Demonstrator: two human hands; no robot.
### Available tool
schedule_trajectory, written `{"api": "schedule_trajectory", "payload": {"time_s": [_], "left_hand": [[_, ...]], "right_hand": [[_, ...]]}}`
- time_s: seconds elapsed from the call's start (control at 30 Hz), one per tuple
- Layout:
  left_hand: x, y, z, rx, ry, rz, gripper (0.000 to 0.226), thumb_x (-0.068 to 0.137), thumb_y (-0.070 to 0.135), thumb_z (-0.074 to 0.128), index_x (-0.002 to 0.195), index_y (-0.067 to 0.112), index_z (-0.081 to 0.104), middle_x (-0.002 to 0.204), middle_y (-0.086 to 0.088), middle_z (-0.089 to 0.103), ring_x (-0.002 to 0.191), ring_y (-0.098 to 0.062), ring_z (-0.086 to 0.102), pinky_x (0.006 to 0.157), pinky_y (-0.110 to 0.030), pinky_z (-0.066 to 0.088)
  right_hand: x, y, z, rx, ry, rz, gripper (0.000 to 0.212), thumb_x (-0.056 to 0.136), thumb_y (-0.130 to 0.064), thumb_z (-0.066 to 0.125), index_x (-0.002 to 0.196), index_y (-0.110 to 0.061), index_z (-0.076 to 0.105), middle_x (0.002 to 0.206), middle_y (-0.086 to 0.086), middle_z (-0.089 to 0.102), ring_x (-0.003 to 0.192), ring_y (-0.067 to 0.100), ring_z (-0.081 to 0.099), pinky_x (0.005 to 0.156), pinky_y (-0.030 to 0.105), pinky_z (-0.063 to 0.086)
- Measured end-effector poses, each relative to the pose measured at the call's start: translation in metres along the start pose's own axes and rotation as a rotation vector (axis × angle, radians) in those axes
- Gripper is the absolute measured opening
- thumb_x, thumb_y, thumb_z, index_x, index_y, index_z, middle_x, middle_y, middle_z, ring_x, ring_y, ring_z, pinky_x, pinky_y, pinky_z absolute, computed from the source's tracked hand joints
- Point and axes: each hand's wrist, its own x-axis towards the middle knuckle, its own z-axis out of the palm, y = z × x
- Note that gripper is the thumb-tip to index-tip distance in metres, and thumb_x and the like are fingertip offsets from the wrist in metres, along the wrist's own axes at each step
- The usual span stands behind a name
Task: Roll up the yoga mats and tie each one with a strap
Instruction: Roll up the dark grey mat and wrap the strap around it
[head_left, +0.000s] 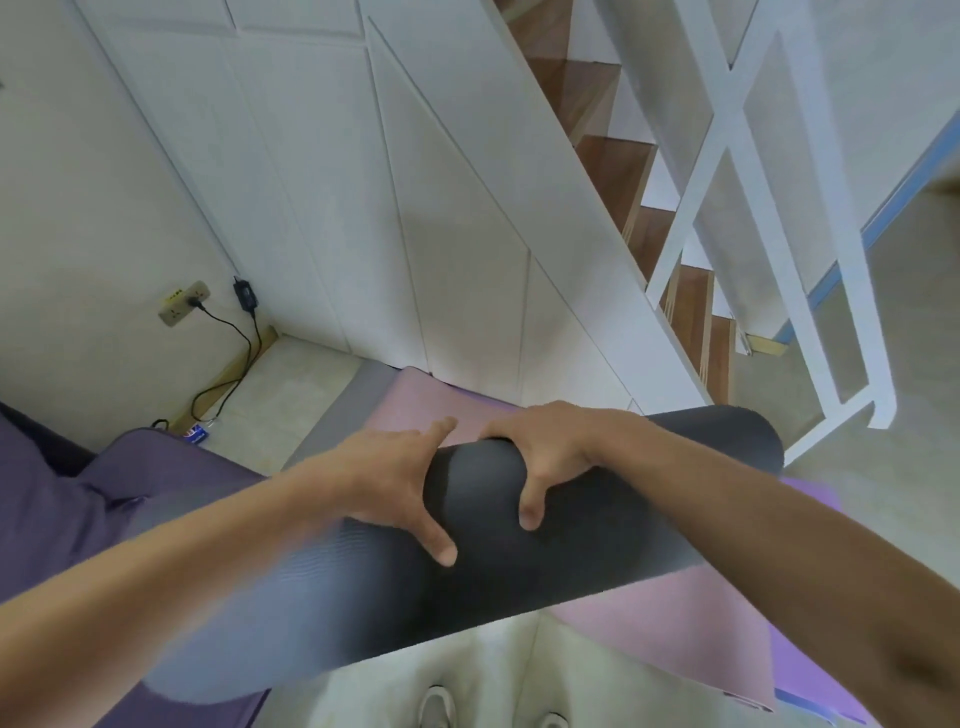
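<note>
**Desk:** Two hands, one roll: your left hand and right hand both clasp the dark rolled mat. Thumbs are on the near side and fingers reach over the top, side by side near its middle. You hold it crosswise in front of you, above the pink mat lying flat on the floor.

**Coach:** No strap shows anywhere, so I'd judge the rolling is done on this one and the tying is not yet begun. Press in with both thumbs. Foam like that will likely spring loose the moment your squeeze slackens.

**Desk:** The end of the roll on your left is smeared by blur. It may or may not be coiled flush there; I cannot tell. Check it before you bind.

**Coach:** When you reach for a strap, free one hand only. Lay the other across the loose outer edge. Or set the roll down with that edge underneath, so its own weight pins it.

**Desk:** Judging by the floor, three mats are left to do. There is the pink mat, a grey mat showing past its far-left edge, and a purple mat peeking out beneath it on your right. All three lie unrolled.

**Coach:** Draw the strap snug enough to dent the foam a little, and place it where the coil cannot telescope out sideways. Your shoes are directly below the roll, so lower it forward onto the pink mat, not onto your feet.
</note>
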Motion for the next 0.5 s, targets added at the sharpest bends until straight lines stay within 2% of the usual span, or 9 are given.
{"api": "schedule_trajectory", "payload": {"time_s": [0.07, 0.13, 0.2, 0.27, 0.33, 0.4, 0.5], "left_hand": [[-0.007, 0.011, 0.013, 0.172, 0.122, 0.008, 0.138, 0.046, 0.08, 0.078, 0.154, 0.028, 0.009, 0.135, 0.003, 0.051, 0.12, -0.02, 0.053, 0.094, -0.033, 0.043], [-0.007, 0.013, 0.022, 0.177, 0.187, 0.016, 0.119, 0.048, 0.082, 0.073, 0.144, 0.03, 0.025, 0.124, 0.006, 0.054, 0.108, -0.017, 0.057, 0.088, -0.032, 0.048], [-0.002, 0.007, 0.02, 0.082, 0.138, -0.002, 0.107, 0.045, 0.081, 0.072, 0.134, 0.033, 0.036, 0.117, 0.01, 0.058, 0.102, -0.015, 0.058, 0.089, -0.034, 0.05], [0.005, 0.001, 0.012, -0.096, 0.039, -0.031, 0.101, 0.041, 0.077, 0.077, 0.125, 0.033, 0.043, 0.111, 0.011, 0.061, 0.099, -0.015, 0.06, 0.092, -0.037, 0.051], [0.011, -0.004, 0.004, -0.317, -0.043, -0.026, 0.095, 0.039, 0.065, 0.086, 0.119, 0.029, 0.05, 0.107, 0.009, 0.065, 0.097, -0.014, 0.063, 0.091, -0.037, 0.053], [0.013, -0.006, -0.003, -0.521, -0.127, -0.022, 0.092, 0.039, 0.052, 0.09, 0.119, 0.023, 0.054, 0.107, 0.005, 0.068, 0.097, -0.014, 0.067, 0.089, -0.034, 0.056], [0.007, -0.003, -0.01, -0.572, -0.191, -0.001, 0.109, 0.042, 0.052, 0.091, 0.138, 0.023, 0.047, 0.12, 0.007, 0.065, 0.107, -0.01, 0.064, 0.098, -0.03, 0.052]], "right_hand": [[-0.002, -0.001, -0.007, 0.093, -0.072, 0.013, 0.089, 0.058, -0.05, 0.087, 0.135, -0.037, 0.046, 0.117, -0.016, 0.057, 0.101, 0.012, 0.057, 0.082, 0.031, 0.046], [-0.004, -0.003, -0.004, 0.046, -0.043, -0.017, 0.095, 0.06, -0.055, 0.084, 0.141, -0.037, 0.038, 0.128, -0.014, 0.054, 0.112, 0.014, 0.056, 0.09, 0.035, 0.047], [-0.007, -0.002, 0.008, -0.127, 0.05, -0.045, 0.117, 0.054, -0.067, 0.08, 0.15, -0.038, 0.019, 0.144, -0.01, 0.044, 0.127, 0.017, 0.048, 0.102, 0.042, 0.043], [-0.01, -0.002, 0.027, -0.431, 0.162, -0.071, 0.139, 0.047, -0.074, 0.079, 0.153, -0.032, -0.001, 0.154, 0.001, 0.031, 0.135, 0.025, 0.037, 0.11, 0.049, 0.034], [-0.011, -0.007, 0.044, -0.67, 0.278, -0.073, 0.144, 0.049, -0.071, 0.08, 0.153, -0.026, -0.009, 0.153, 0.012, 0.027, 0.135, 0.035, 0.034, 0.111, 0.056, 0.028], [-0.01, -0.009, 0.041, -0.674, 0.335, -0.102, 0.136, 0.051, -0.069, 0.079, 0.152, -0.024, 0.0, 0.143, 0.011, 0.04, 0.125, 0.033, 0.045, 0.103, 0.05, 0.038], [-0.011, -0.006, 0.011, -0.41, 0.195, -0.111, 0.116, 0.048, -0.067, 0.08, 0.145, -0.035, 0.024, 0.124, -0.004, 0.054, 0.105, 0.02, 0.057, 0.083, 0.037, 0.049]]}}
